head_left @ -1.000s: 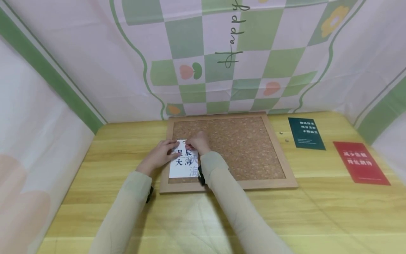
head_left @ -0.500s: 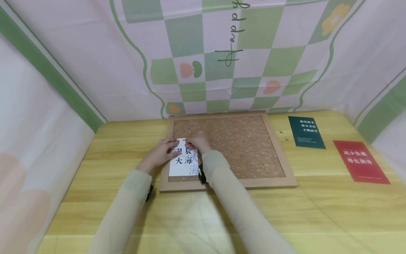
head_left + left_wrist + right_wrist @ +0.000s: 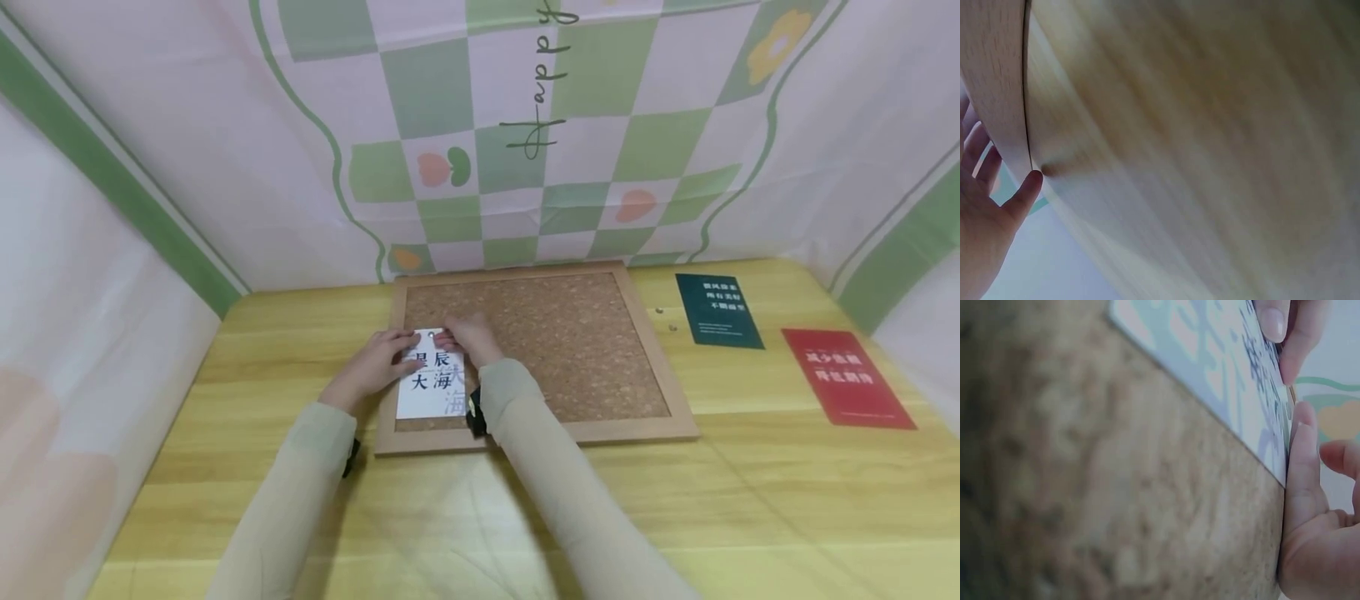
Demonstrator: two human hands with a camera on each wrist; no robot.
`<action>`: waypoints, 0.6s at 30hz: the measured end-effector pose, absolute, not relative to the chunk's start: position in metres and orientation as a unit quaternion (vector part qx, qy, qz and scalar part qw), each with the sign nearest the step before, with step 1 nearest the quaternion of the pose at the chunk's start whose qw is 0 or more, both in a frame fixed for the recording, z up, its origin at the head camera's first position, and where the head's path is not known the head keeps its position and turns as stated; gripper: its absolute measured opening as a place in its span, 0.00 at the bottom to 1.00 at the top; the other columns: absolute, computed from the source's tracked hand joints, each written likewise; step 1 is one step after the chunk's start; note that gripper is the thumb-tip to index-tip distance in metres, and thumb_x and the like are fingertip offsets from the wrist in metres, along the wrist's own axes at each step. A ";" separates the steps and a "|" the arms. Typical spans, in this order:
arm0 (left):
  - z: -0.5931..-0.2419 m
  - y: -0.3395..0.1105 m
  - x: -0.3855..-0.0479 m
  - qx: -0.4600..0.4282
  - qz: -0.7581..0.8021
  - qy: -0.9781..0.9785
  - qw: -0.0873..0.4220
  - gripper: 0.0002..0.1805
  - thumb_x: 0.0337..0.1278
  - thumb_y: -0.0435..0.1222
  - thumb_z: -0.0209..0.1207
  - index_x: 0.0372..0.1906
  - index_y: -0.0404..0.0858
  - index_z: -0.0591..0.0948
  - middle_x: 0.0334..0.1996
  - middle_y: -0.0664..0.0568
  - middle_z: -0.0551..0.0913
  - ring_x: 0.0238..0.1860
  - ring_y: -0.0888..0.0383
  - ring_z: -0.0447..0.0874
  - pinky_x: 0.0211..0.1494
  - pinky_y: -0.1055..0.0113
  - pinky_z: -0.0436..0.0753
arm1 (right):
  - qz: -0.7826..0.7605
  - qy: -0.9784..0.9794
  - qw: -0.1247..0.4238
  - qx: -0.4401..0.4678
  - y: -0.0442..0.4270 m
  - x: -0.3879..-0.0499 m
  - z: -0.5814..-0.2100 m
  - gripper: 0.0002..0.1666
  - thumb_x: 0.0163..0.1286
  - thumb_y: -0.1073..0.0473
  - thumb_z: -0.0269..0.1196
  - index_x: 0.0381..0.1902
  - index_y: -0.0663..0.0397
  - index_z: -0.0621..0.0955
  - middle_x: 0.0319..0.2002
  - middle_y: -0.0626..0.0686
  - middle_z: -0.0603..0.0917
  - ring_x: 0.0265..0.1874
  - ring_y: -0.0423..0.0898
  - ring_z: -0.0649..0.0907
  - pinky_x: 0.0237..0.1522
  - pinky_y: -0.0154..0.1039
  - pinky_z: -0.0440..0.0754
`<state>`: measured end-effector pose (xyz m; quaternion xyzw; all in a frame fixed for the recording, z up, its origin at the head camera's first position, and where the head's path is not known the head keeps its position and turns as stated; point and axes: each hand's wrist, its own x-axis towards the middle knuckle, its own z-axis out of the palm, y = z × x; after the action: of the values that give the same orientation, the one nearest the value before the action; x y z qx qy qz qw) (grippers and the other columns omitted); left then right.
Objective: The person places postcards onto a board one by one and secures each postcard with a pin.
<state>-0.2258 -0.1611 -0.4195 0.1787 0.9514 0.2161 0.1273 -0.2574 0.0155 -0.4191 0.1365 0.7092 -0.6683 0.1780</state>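
Left hand point(image 3: 375, 365) spread | right hand point(image 3: 472, 337) extended, overlapping white card point(image 3: 422, 402) | green card point(image 3: 722, 321), red card point(image 3: 851, 392) right of corkboard point(image 3: 577, 354)

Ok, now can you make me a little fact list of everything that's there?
Place: wooden table, patterned cloth behind
Board: framed corkboard on the table
White card: on the corkboard's left part, with writing
Left grip: fingers touching the white card
Right grip: at the white card's upper right
Shiny dot: near the white card's top edge
Small silver bits: two, right of the corkboard
Other cards: dark green card and red card, farther right
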 end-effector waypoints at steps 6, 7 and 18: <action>-0.421 -0.161 -0.227 0.182 0.216 0.951 0.125 0.32 0.65 0.49 0.55 0.69 0.39 0.66 0.71 0.40 0.62 0.72 0.41 0.57 0.74 0.44 0.59 | -0.679 0.697 0.170 0.156 0.012 -0.254 -0.413 0.19 0.68 0.66 0.51 0.51 0.74 0.76 0.24 0.54 0.83 0.18 0.36 0.81 0.25 0.23 0.81; -0.421 -0.161 -0.227 0.183 0.215 0.951 0.124 0.32 0.65 0.49 0.55 0.69 0.39 0.66 0.71 0.40 0.62 0.72 0.41 0.57 0.74 0.44 0.59 | -0.678 0.698 0.171 0.157 0.012 -0.254 -0.412 0.19 0.68 0.66 0.51 0.51 0.74 0.76 0.23 0.53 0.82 0.18 0.36 0.80 0.24 0.23 0.80; -0.419 -0.162 -0.225 0.189 0.214 0.950 0.124 0.32 0.65 0.48 0.55 0.69 0.37 0.66 0.70 0.38 0.63 0.71 0.40 0.59 0.73 0.43 0.61 | -0.597 0.761 0.229 0.111 0.003 -0.249 -0.390 0.18 0.72 0.59 0.50 0.51 0.67 0.78 0.34 0.52 0.79 0.33 0.43 0.77 0.45 0.35 0.79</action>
<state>-0.2254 -0.1616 -0.4186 0.1890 0.9503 0.2139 0.1242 -0.2492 0.0030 -0.3904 0.1113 0.7610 -0.5966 0.2294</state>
